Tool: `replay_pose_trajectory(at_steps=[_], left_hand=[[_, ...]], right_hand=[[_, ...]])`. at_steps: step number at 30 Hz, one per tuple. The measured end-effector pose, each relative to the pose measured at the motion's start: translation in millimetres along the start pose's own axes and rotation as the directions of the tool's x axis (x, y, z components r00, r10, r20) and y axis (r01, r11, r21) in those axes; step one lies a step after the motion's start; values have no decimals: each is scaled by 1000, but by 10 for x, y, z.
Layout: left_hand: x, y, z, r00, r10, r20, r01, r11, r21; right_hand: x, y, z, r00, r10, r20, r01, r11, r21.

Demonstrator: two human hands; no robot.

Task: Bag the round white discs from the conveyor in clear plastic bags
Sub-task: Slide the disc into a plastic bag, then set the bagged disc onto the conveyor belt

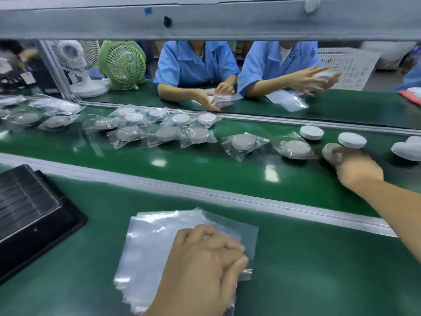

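Observation:
My right hand (357, 167) reaches over the green conveyor (205, 169) at the right and grips a round disc (329, 151), grey side up. My left hand (202, 267) rests on a stack of clear plastic bags (150, 247) on the near bench, its fingers curled and pinching the top bag at the right edge. Bare white discs (311, 132) (352, 140) (407, 150) lie on the belt just beyond my right hand. Several bagged discs (243, 142) trail along the belt to the left.
A black tray (29, 213) sits at the near left. Aluminium rails (205, 190) edge the belt. Two people in blue shirts (196, 62) work opposite, handling discs and bags. Two fans (123, 62) stand at the back left. A grey beam (205, 19) crosses overhead.

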State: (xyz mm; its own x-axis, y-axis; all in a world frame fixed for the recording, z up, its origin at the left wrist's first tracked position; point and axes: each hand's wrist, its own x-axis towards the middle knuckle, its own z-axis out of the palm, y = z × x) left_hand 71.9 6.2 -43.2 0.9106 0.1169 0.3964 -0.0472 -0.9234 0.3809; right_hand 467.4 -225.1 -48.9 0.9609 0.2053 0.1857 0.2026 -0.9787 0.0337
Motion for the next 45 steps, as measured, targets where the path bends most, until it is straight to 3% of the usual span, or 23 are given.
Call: replay_pose_trajectory(at_steps=[4,7,10,12,15,17,18,20,21,22,23,25,26,28,31,34,36,38,40,43,45], left_hand=[[-13,-18,-41,989,-145,-31,139,978,-152],[10,34,-49,975,-214,-60,187,936,-298],[21,132,-66,969,-232,-86,192,925,-327],[10,160,-60,965,-246,-86,205,921,-331],[-7,173,-88,957,-271,-105,220,911,-349],[-3,154,-121,954,-276,-114,222,911,-348],[-2,132,-139,955,-272,-117,218,914,-343],[-10,59,-161,958,-260,-122,210,923,-322],[-6,29,-172,955,-266,-130,214,924,-317],[-2,7,-188,948,-284,-141,227,920,-320],[4,-4,-202,940,-308,-150,246,912,-328],[3,10,-213,928,-337,-157,267,898,-348],[-2,30,-208,929,-339,-150,265,891,-369],[-14,90,-193,937,-331,-110,249,856,-453],[-48,171,-213,979,-202,-3,162,794,-586],[-87,235,-223,991,-93,96,132,798,-588],[-99,285,-163,997,-71,29,75,820,-567],[-108,362,-83,987,-139,-83,66,811,-581],[-109,449,-15,945,-283,-166,110,750,-652],[-29,533,72,909,-329,-257,63,716,-695],[27,460,43,916,-297,-269,54,757,-651]], right_hand=[[-31,138,-116,986,-106,-129,89,987,-137],[-54,110,-174,973,-217,78,221,974,-53],[11,-15,-88,935,-255,246,280,957,-71],[26,-128,-9,940,-294,176,312,946,-87],[31,-253,-19,961,-265,-80,259,963,-79],[-89,-318,-106,959,-177,-222,211,968,138],[-210,-369,-158,943,-144,-301,247,909,336],[-678,-519,-343,905,-81,-417,384,574,723],[-989,-584,-445,885,-115,-451,455,415,788],[-1286,-611,-507,832,-214,-512,555,332,763],[-1569,-604,-533,729,-344,-592,682,298,668],[-2011,-564,-565,439,-581,-685,895,210,395],[-2169,-552,-592,341,-646,-682,935,156,320],[-2361,-580,-667,280,-683,-674,950,97,296],[-2496,-673,-771,333,-655,-678,919,65,389],[-2611,-734,-800,521,-520,-677,801,23,599],[-2687,-763,-785,662,-441,-606,692,52,720],[-2723,-787,-818,775,-471,-422,489,24,872],[-2738,-825,-889,788,-551,-275,333,6,943],[-2559,-893,-930,795,-519,-314,430,116,896],[-2254,-928,-953,846,-466,-259,378,182,908]])
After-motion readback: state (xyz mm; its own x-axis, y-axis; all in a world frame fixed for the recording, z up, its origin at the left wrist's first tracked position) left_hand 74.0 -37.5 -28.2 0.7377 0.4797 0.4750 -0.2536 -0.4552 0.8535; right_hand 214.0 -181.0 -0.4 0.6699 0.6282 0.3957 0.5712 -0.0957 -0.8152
